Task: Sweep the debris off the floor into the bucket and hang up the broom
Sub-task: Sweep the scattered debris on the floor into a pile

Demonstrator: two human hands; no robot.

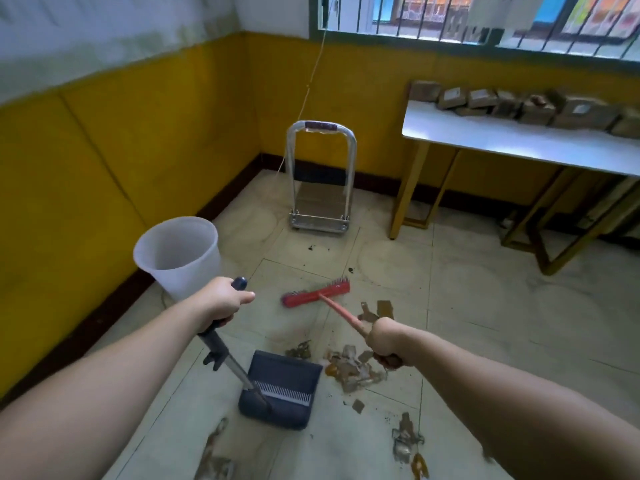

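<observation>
My left hand [221,299] grips the upright handle of a dark blue dustpan [282,388] that rests on the tiled floor in front of me. My right hand [388,341] is closed around the handle of a red broom [317,292], whose bristle head lies on the floor beyond the dustpan. Brown leaf and paper debris [353,367] lies just right of the dustpan's mouth, with more scraps [405,441] nearer me. A white translucent bucket [180,254] stands against the yellow wall at left, behind my left hand.
A folded metal hand trolley [320,178] stands by the far wall. A white table [519,140] with yellow legs, carrying several brown boxes, fills the right. Small dark crumbs [317,249] dot the floor near the trolley. A barred window runs along the top.
</observation>
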